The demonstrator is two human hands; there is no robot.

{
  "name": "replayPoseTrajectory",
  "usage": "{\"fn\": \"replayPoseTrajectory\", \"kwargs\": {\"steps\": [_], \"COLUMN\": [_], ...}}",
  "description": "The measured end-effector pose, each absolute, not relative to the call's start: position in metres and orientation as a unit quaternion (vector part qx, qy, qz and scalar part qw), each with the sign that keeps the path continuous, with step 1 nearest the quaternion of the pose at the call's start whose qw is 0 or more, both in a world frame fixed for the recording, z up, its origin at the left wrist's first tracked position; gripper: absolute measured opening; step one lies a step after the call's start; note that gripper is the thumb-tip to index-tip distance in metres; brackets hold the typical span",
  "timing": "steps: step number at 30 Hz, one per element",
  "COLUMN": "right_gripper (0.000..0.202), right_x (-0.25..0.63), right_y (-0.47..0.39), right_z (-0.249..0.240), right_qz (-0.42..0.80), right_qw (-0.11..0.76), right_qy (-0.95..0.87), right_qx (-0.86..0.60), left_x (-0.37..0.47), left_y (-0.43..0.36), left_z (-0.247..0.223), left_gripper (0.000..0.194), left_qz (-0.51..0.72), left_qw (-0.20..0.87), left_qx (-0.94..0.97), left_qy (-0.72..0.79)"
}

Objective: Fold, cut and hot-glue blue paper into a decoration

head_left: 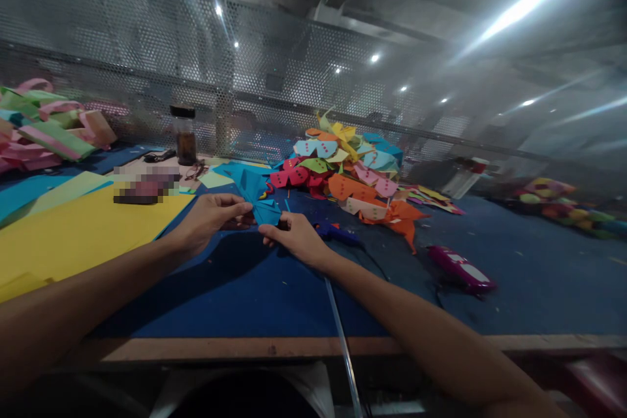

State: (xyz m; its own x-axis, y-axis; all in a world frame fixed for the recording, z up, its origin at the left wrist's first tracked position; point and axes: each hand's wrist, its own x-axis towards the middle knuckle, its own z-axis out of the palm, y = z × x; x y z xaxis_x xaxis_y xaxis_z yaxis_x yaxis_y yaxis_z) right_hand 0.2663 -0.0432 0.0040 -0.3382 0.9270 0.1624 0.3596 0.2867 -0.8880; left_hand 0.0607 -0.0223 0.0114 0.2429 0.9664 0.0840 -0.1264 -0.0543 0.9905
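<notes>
A blue folded paper piece (255, 191), pleated like a fan, is held up over the blue table (235, 304). My left hand (215, 217) pinches its left side between thumb and fingers. At its lower right edge, my right hand (291, 235) pinches the paper the same way. Just right of my right hand lies a blue glue gun (337, 233) with a dark cord. Behind it rises a heap of colourful folded paper pieces (353, 188), several with rows of dots.
Yellow sheets (93, 235) cover the left side, near a blurred phone-like object (147, 185) and a dark-lidded jar (186, 137). A purple device (461, 269) lies right. A clear rod (343, 339) crosses the front edge. Paper loops (53, 124) sit far left.
</notes>
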Motion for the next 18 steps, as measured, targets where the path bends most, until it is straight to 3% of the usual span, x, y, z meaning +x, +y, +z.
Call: {"fn": "replayPoseTrajectory", "kwargs": {"steps": [6, 18], "right_gripper": [0.034, 0.051], "right_x": [0.2665, 0.2657], "right_y": [-0.0438, -0.0420], "right_z": [0.0059, 0.0039], "right_qz": [0.396, 0.441], "right_qw": [0.360, 0.352], "right_qy": [-0.725, -0.692], "right_qx": [-0.433, -0.450], "left_x": [0.0603, 0.0623], "left_y": [-0.0213, -0.0247], "left_z": [0.0099, 0.0135], "left_gripper": [0.032, 0.033], "left_qz": [0.476, 0.470], "left_qw": [0.580, 0.588], "left_qx": [0.543, 0.536], "left_qy": [0.376, 0.383]}}
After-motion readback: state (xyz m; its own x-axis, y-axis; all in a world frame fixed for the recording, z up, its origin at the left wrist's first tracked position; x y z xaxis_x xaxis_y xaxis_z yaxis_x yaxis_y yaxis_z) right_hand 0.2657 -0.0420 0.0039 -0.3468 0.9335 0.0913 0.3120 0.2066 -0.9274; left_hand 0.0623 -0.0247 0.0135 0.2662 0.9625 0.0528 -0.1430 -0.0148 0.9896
